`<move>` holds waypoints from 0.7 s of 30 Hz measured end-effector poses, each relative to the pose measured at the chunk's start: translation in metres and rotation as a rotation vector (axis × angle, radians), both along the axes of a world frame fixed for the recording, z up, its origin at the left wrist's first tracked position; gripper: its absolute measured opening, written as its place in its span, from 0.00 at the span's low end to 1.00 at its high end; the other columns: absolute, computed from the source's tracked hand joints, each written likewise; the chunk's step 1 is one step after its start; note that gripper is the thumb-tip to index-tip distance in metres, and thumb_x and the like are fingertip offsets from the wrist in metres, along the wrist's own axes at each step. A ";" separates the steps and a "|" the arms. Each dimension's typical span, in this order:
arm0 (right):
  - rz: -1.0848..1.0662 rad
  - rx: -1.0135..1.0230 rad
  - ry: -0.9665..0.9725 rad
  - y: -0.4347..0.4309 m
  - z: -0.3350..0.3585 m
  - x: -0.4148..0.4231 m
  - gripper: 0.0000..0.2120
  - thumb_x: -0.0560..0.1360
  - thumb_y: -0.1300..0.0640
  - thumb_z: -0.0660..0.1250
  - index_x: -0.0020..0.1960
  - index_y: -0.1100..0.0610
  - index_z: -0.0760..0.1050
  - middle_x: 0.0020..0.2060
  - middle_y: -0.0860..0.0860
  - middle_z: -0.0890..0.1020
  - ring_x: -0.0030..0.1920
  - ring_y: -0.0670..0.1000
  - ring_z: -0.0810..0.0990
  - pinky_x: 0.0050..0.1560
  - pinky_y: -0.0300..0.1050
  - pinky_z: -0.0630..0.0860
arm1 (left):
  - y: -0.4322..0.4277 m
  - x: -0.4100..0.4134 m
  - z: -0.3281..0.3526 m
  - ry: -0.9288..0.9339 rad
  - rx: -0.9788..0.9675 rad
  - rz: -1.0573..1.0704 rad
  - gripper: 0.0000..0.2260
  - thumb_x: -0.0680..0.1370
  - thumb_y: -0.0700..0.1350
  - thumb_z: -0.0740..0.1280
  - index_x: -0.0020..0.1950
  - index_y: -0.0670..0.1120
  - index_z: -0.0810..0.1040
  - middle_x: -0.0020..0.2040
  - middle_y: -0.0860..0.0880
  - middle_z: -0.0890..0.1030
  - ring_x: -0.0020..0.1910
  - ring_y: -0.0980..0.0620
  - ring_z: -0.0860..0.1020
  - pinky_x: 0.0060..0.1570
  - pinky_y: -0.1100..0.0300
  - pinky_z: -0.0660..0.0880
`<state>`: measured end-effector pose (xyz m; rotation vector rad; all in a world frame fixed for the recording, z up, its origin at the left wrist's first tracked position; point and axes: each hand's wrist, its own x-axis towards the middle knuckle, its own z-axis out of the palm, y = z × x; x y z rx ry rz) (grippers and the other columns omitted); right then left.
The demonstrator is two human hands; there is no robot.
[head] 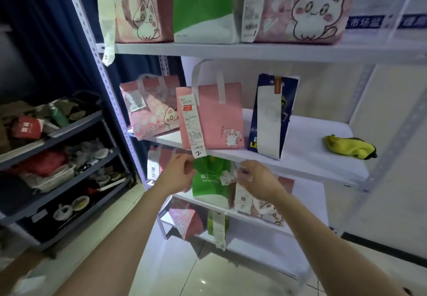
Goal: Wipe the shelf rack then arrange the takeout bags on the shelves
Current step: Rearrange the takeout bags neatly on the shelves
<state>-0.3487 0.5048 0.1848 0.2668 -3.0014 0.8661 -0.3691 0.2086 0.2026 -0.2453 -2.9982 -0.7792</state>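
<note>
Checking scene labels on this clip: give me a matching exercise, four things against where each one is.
Things:
1. yellow cloth
2. navy bag
3. receipt marked 2
4. right hand

Places:
A. hanging down the pink bag front
B. pinching a white slip below the middle shelf
C. lying at the middle shelf's right end
D. standing just right of the pink bag

Pairs: 1-C, 2-D, 3-A, 4-B
</note>
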 end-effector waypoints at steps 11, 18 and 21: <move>-0.283 -0.116 0.222 -0.053 0.015 -0.125 0.42 0.79 0.55 0.74 0.82 0.56 0.50 0.75 0.59 0.67 0.64 0.63 0.79 0.60 0.58 0.81 | -0.015 -0.131 0.002 0.052 0.307 0.132 0.30 0.78 0.49 0.79 0.78 0.53 0.73 0.80 0.47 0.64 0.55 0.57 0.76 0.59 0.61 0.73; -0.343 -0.149 0.183 -0.094 0.009 -0.154 0.47 0.79 0.54 0.74 0.84 0.49 0.45 0.69 0.57 0.73 0.54 0.56 0.81 0.55 0.54 0.83 | -0.046 -0.180 0.000 0.088 0.351 0.095 0.27 0.80 0.41 0.77 0.77 0.43 0.73 0.73 0.45 0.76 0.48 0.64 0.77 0.41 0.75 0.76; -0.353 -0.119 0.190 -0.110 0.007 -0.157 0.46 0.79 0.53 0.74 0.83 0.48 0.45 0.69 0.56 0.74 0.49 0.50 0.74 0.49 0.45 0.75 | -0.065 -0.192 0.005 0.106 0.262 0.093 0.26 0.80 0.43 0.76 0.76 0.44 0.74 0.76 0.44 0.73 0.54 0.56 0.78 0.59 0.68 0.74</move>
